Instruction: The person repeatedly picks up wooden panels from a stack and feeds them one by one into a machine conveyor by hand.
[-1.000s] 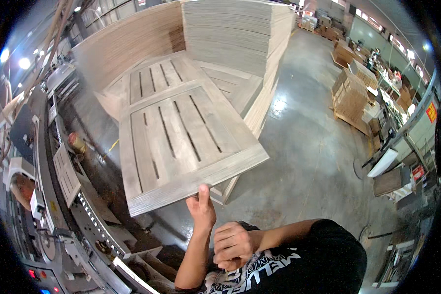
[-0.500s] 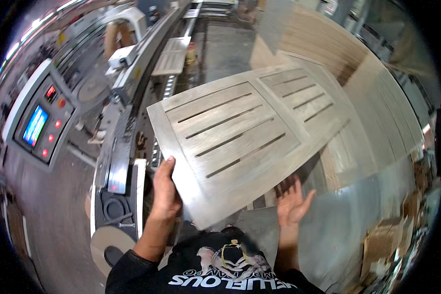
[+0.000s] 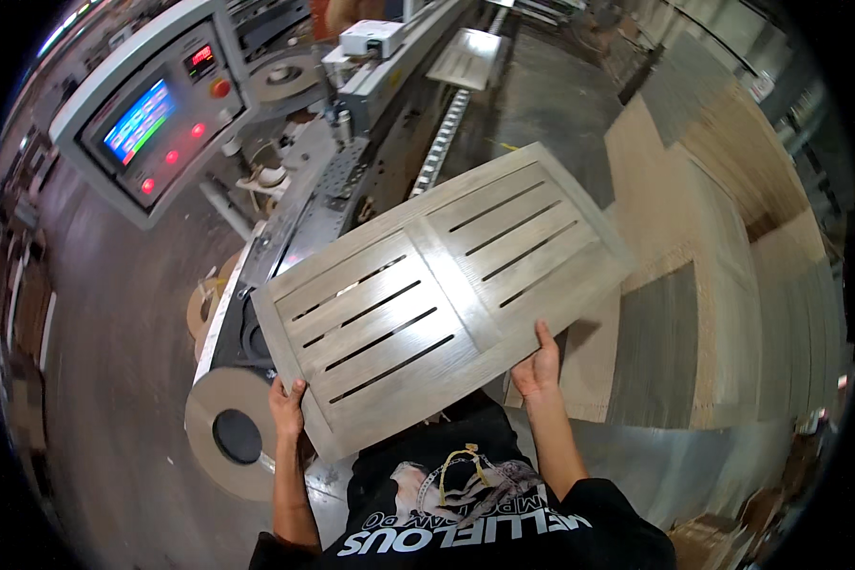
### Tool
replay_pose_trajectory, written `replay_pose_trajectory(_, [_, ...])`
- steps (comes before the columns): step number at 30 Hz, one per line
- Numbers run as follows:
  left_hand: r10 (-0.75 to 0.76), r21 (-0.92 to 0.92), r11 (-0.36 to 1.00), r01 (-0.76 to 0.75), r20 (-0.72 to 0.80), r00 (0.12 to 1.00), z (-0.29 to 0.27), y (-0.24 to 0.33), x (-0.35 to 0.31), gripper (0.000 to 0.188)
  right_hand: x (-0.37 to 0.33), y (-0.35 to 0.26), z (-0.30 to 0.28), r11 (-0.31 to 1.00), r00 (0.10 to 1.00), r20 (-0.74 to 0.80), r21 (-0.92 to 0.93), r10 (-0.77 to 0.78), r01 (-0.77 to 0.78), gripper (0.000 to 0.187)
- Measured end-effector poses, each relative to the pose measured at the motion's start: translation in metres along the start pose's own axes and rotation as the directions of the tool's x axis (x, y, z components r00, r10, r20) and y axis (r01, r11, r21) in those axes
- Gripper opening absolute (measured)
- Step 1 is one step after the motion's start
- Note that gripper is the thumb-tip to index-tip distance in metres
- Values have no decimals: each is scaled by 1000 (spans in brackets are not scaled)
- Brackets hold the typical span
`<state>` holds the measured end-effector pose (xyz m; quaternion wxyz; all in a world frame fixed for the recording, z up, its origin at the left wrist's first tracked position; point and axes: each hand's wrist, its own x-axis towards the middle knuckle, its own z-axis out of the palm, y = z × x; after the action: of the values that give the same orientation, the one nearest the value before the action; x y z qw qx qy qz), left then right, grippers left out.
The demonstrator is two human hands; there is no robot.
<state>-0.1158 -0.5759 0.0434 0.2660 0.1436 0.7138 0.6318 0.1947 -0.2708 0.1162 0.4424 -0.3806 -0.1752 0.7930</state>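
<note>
Our left grip [image 3: 287, 408] is clasping the left short edge of a slatted wooden panel [image 3: 456, 285], our right grip [image 3: 540, 369] its near long edge; the panel is hiding most of our fingers beneath. We are holding it before our black shirt [image 3: 465, 503], where it is covering part of the machine [image 3: 337, 190]. Rightward, stacked boards [image 3: 655, 366] are blurring toward the dark rim; lower right, cardboard [image 3: 712, 543] is getting cut off.

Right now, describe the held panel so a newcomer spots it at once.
From the grey control box, look down and right to the slotted wooden panel. The left hand holds its short edge, the right hand its long edge; no hand touches the stack at right.
</note>
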Motion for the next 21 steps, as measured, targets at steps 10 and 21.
replay_pose_trajectory(10, [-20, 313, 936, 163, -413, 910, -52, -101, -90, 63, 94, 131, 10, 810, 807, 71, -89, 586, -580, 64])
replay_pose_trajectory(21, [-123, 211, 914, 346, -669, 733, -13, -124, -102, 66, 173, 193, 49, 641, 733, -225, -368, 642, -674, 92])
